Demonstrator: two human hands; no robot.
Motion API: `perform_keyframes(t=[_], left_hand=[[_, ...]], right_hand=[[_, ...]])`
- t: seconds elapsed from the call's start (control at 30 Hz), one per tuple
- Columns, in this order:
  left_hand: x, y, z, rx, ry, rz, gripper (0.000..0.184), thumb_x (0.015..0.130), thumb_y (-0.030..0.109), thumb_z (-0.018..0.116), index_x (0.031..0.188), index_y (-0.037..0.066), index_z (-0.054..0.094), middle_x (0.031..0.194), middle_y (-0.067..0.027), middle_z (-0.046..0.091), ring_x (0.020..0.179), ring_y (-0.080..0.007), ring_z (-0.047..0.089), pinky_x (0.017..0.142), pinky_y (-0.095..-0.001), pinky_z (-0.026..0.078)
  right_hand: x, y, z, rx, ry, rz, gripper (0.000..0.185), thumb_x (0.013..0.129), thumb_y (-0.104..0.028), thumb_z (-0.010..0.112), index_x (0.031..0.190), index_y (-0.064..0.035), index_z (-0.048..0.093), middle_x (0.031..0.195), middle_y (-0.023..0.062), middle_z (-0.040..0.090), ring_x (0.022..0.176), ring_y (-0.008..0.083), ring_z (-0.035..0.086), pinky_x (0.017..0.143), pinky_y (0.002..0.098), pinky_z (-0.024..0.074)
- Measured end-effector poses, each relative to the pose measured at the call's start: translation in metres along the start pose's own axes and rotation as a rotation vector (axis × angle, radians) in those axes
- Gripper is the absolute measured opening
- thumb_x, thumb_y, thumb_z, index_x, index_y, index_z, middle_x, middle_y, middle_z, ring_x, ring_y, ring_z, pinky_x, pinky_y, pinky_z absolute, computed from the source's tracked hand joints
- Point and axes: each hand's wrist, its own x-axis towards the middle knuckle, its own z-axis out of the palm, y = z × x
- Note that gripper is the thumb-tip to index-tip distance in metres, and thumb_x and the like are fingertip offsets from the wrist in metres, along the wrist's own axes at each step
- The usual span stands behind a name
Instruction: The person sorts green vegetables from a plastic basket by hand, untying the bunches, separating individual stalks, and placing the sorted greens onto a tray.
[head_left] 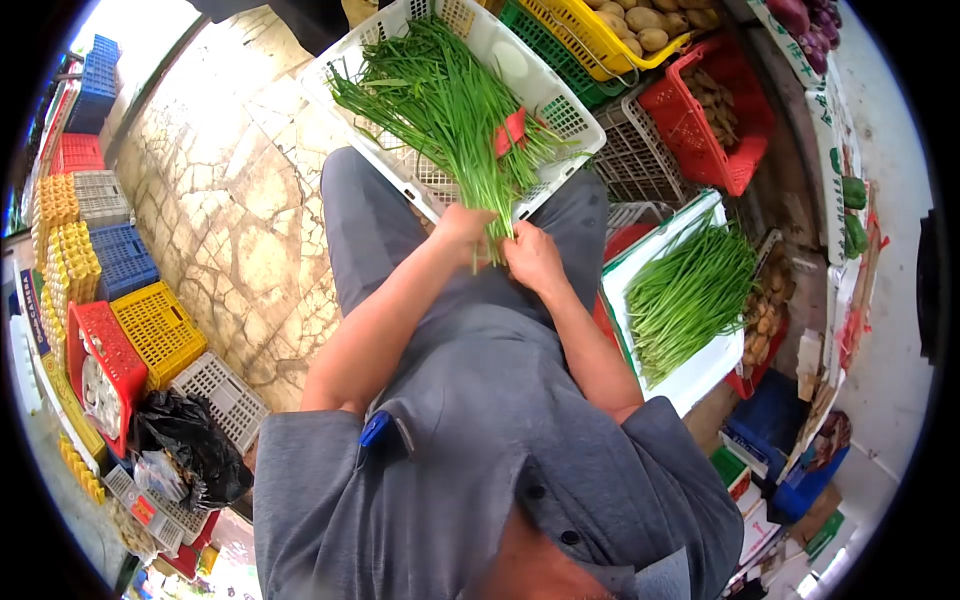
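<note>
From afar, I see the left hand [467, 232] gripping green stems [462, 130] at twelve o'clock, the right hand [533, 255] (closure unclear) against them: apparently tidying, needing steady tension next.

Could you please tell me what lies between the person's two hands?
Green stalks lie between the left hand and right hand, in the head view.

Left hand [464, 227] holds green stalks [462, 140]; right hand [535, 257] touches them.
</note>
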Motion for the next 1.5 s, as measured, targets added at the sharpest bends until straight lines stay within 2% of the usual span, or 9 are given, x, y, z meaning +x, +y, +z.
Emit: perform_keyframes(t=[0.27,0.47,0.7,0.73,0.8,1.0,1.2,1.3,1.5], left_hand=[[-0.045,0.018,0.011,-0.150,0.029,0.094,0.023,0.097,0.029,0.063,0.098,0.006,0.062,0.071,-0.0019,0.055,0.049,-0.0126,0.042,0.040,-0.0322,0.034],[-0.022,-0.005,-0.005,-0.011,-0.041,0.414,0.025,0.095,0.028,0.067,0.101,0.004,0.060,0.082,-0.0037,0.059,0.067,-0.0140,0.056,0.059,-0.0313,0.047],[-0.087,0.029,-0.030,-0.321,-0.260,0.272,0.020,0.101,0.021,0.058,0.110,0.004,0.056,0.085,-0.0047,0.057,0.068,-0.0159,0.056,0.058,-0.0313,0.047],[-0.095,0.030,-0.039,-0.375,-0.290,0.258,0.021,0.101,0.021,0.057,0.113,0.004,0.056,0.085,-0.0044,0.056,0.066,-0.0156,0.055,0.057,-0.0309,0.046],[-0.103,0.024,-0.057,-0.501,-0.436,0.247,0.030,0.102,0.025,0.055,0.125,0.005,0.055,0.083,-0.0021,0.053,0.060,-0.0130,0.045,0.052,-0.0271,0.039],[-0.117,-0.007,-0.106,-0.696,-0.619,0.306,0.042,0.101,0.032,0.058,0.133,0.006,0.052,0.087,-0.0023,0.053,0.059,-0.0107,0.042,0.051,-0.0250,0.037],[-0.140,-0.021,-0.119,-0.740,-0.410,0.322,0.038,0.103,0.033,0.056,0.128,0.005,0.055,0.093,-0.0064,0.061,0.060,-0.0127,0.047,0.051,-0.0263,0.039],[-0.145,-0.019,-0.119,-0.629,-0.338,0.350,0.038,0.104,0.032,0.052,0.127,0.003,0.055,0.105,-0.0112,0.067,0.072,-0.0193,0.062,0.060,-0.0320,0.053],[-0.143,-0.016,-0.120,-0.632,-0.330,0.348,0.040,0.104,0.031,0.050,0.129,0.000,0.054,0.111,-0.0135,0.069,0.084,-0.0249,0.068,0.071,-0.0376,0.059]], right_hand=[[-0.029,-0.025,0.003,-0.157,0.097,-0.147,0.026,0.090,-0.027,0.058,0.097,-0.0026,0.055,0.075,0.0260,0.066,0.070,0.0477,0.064,0.065,0.0596,0.0469],[-0.041,-0.047,0.005,-0.201,0.062,-0.270,0.029,0.090,-0.029,0.062,0.102,-0.0035,0.054,0.076,0.0225,0.068,0.070,0.0448,0.065,0.063,0.0567,0.0487],[-0.053,-0.058,-0.029,0.276,-0.085,-0.277,0.029,0.090,-0.016,0.072,0.113,0.0008,0.067,0.078,0.0074,0.069,0.067,0.0102,0.063,0.064,0.0269,0.0518],[-0.049,-0.052,-0.028,0.380,-0.070,-0.235,0.030,0.089,-0.027,0.070,0.109,-0.0045,0.068,0.082,0.0182,0.070,0.074,0.0312,0.071,0.067,0.0394,0.0538],[-0.036,-0.048,-0.028,0.442,-0.078,-0.228,0.023,0.094,-0.013,0.066,0.110,0.0041,0.066,0.080,0.0033,0.068,0.068,0.0078,0.061,0.062,0.0247,0.0500],[-0.008,-0.065,-0.002,0.594,-0.229,-0.195,0.027,0.095,-0.019,0.064,0.110,0.0032,0.065,0.078,0.0064,0.068,0.065,0.0111,0.063,0.061,0.0271,0.0505],[0.006,-0.116,0.035,0.653,-0.458,-0.197,0.034,0.095,-0.028,0.064,0.103,0.0044,0.067,0.078,0.0074,0.069,0.065,0.0122,0.062,0.061,0.0286,0.0504],[0.020,-0.136,0.041,0.457,-0.399,-0.214,0.042,0.091,-0.039,0.067,0.089,0.0034,0.070,0.071,0.0088,0.068,0.067,0.0152,0.065,0.063,0.0317,0.0512],[0.027,-0.128,0.048,0.517,-0.313,-0.260,0.025,0.095,-0.022,0.065,0.084,0.0000,0.067,0.071,0.0035,0.066,0.063,0.0080,0.058,0.058,0.0266,0.0473]])
